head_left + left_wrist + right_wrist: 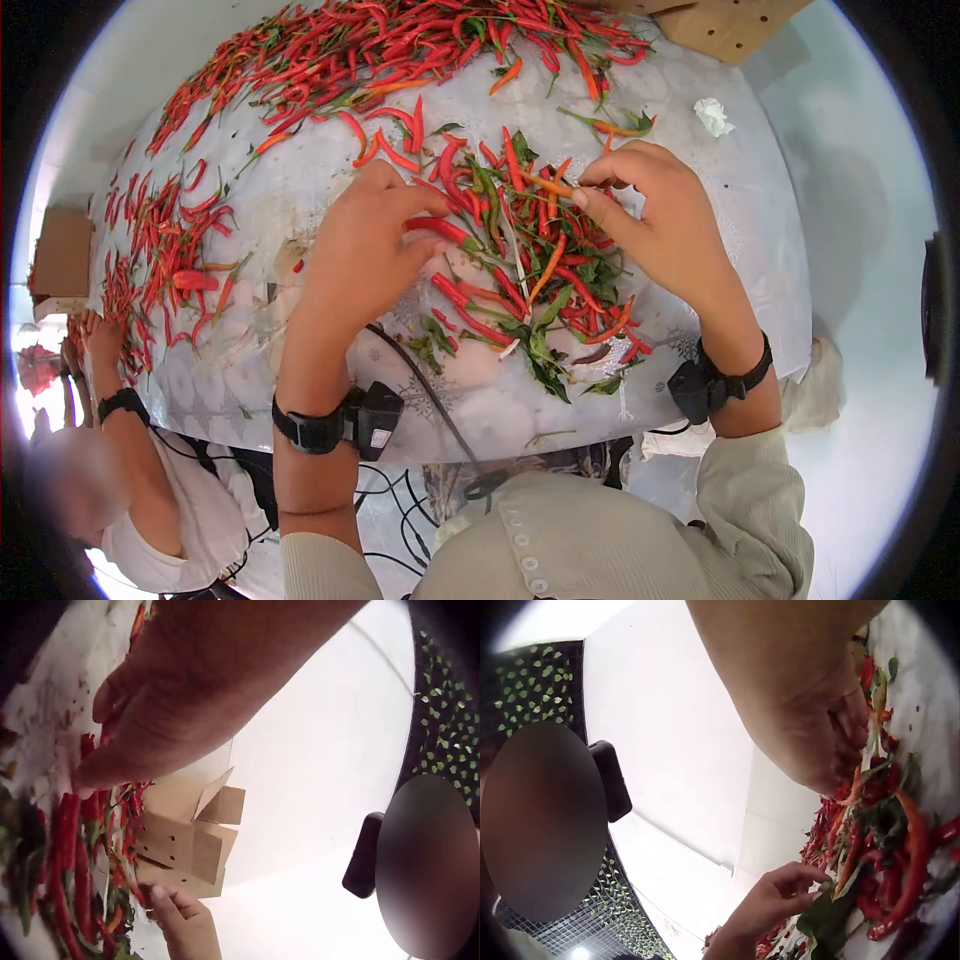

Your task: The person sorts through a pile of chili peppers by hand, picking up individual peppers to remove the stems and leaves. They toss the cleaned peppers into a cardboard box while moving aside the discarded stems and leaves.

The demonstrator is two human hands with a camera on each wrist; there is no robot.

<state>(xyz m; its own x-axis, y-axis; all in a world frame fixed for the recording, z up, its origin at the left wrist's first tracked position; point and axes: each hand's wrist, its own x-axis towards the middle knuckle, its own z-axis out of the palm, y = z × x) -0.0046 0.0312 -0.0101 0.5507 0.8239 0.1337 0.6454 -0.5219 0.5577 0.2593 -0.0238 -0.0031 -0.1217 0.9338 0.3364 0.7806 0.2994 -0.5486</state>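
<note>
The left hand (365, 250) pinched a red chili (440, 229), the right hand (655, 215) pinched an orange chili (545, 184); firm fingertip holds probably served best.

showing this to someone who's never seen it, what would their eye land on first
First, the sea of red chili peppers spread over the white-clothed table, thickest along its far edge. Nearer, a tangle of chilies and green leaves lies between the two hands: the left hand pinches a red chili, the right hand an orange chili. At the left edge, another person's hand rests among more chilies.
</note>
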